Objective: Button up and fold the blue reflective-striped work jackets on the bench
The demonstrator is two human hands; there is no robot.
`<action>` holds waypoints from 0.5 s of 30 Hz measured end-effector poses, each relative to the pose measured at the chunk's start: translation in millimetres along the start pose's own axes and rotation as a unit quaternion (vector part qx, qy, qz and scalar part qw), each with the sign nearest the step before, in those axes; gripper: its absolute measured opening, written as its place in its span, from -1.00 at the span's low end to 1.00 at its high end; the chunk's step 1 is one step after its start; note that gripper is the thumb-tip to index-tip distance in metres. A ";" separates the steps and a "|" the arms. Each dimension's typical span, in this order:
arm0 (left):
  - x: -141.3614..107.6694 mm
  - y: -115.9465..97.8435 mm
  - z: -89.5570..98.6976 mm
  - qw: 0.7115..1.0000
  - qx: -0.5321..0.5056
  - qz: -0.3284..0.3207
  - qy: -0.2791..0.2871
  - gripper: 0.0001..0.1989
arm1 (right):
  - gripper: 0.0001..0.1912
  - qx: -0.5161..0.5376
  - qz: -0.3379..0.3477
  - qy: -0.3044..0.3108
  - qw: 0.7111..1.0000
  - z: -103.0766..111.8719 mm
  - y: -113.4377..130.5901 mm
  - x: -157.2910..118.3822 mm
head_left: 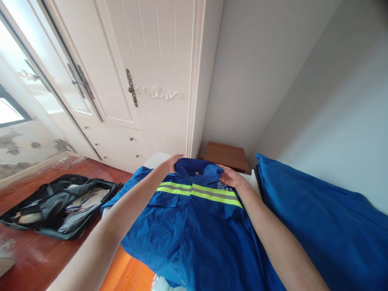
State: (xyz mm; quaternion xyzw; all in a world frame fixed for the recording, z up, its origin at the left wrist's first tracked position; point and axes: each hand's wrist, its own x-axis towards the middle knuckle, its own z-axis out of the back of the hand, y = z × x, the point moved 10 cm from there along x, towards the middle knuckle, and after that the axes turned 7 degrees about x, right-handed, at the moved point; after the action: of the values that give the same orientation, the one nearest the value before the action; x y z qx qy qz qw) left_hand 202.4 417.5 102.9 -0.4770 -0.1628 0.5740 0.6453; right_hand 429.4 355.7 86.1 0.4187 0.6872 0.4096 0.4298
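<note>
A blue work jacket (197, 226) with yellow-green and grey reflective bands lies spread out in front of me, its collar pointing away. My left hand (173, 162) is closed on the left end of the collar, fingers partly hidden behind the cloth. At the collar's other end my right hand (230, 176) pinches the fabric, just above white lettering on the chest. Buttons run down the jacket's front, and flap pockets sit below the bands. Its lower part runs out of view at the bottom.
An opened black suitcase (75, 226) with clothes in it lies on the reddish wooden floor (127, 270) at left. A white wardrobe (163, 48) stands ahead. Beside it is a low brown wooden stand (226, 155). A large blue cushion or covered panel (318, 218) leans by the right wall.
</note>
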 end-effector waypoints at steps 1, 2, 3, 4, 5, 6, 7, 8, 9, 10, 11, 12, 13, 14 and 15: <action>-2.4 6.5 -4.9 0.999 -0.030 0.021 0.034 -0.48 | -0.72 0.007 -0.007 0.018 1.000 -1.2 0.4 -3.1; -5.1 11.5 -5.7 0.997 -0.045 0.037 0.052 -0.46 | -0.67 0.008 -0.022 0.033 0.999 -1.5 0.0 -6.1; -7.0 13.8 -1.7 0.997 -0.035 0.040 0.048 -0.45 | -0.63 -0.003 -0.043 0.037 0.998 -0.1 -1.2 -8.8; -7.6 11.6 5.9 0.999 0.002 0.022 0.025 -0.45 | -0.60 -0.028 -0.065 0.030 0.997 3.1 -2.2 -11.1; -7.6 4.8 13.1 0.999 0.051 -0.013 -0.003 -0.44 | -0.58 -0.066 -0.086 0.013 0.994 7.5 -2.3 -12.8; -7.5 -5.1 16.7 0.993 0.098 -0.059 -0.023 -0.44 | -0.56 -0.110 -0.101 -0.005 0.989 11.0 -0.9 -14.1; -7.2 -16.1 16.0 0.984 0.137 -0.108 -0.033 -0.44 | -0.56 -0.156 -0.113 -0.016 0.981 12.1 1.6 -14.9; -6.7 -26.3 12.2 0.974 0.165 -0.154 -0.035 -0.47 | -0.58 -0.200 -0.120 -0.020 0.972 10.7 4.6 -15.3; -5.9 -34.8 7.2 0.964 0.182 -0.190 -0.034 -0.51 | -0.61 -0.240 -0.123 -0.021 0.963 7.4 8.1 -15.3; -4.4 -41.2 2.4 0.957 0.192 -0.215 -0.033 -0.56 | -0.64 -0.273 -0.120 -0.020 0.954 3.1 12.2 -14.6; -2.4 -45.4 -1.3 0.954 0.193 -0.227 -0.033 -0.59 | -0.68 -0.300 -0.105 -0.022 0.948 -1.4 17.7 -13.1; -0.3 -48.2 -3.1 0.955 0.183 -0.229 -0.034 -0.59 | -0.72 -0.321 -0.079 -0.029 0.943 -5.4 24.6 -11.0; 1.7 -49.0 -3.6 0.962 0.155 -0.222 -0.032 -0.58 | -0.75 -0.329 -0.047 -0.042 0.942 -8.5 31.8 -8.7; 3.7 -47.0 -4.0 0.973 0.108 -0.202 -0.020 -0.58 | -0.76 -0.319 -0.015 -0.055 0.946 -10.5 37.7 -6.3; 5.5 -42.0 -4.9 0.985 0.051 -0.168 0.000 -0.59 | -0.76 -0.279 0.006 -0.067 0.958 -10.8 40.0 -3.8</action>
State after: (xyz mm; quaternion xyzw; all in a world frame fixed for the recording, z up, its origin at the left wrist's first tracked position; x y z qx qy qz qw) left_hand 232.3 425.1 132.3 -0.4093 -0.2106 0.4652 0.7561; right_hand 429.3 362.6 127.1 0.3128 0.5123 0.5586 0.5724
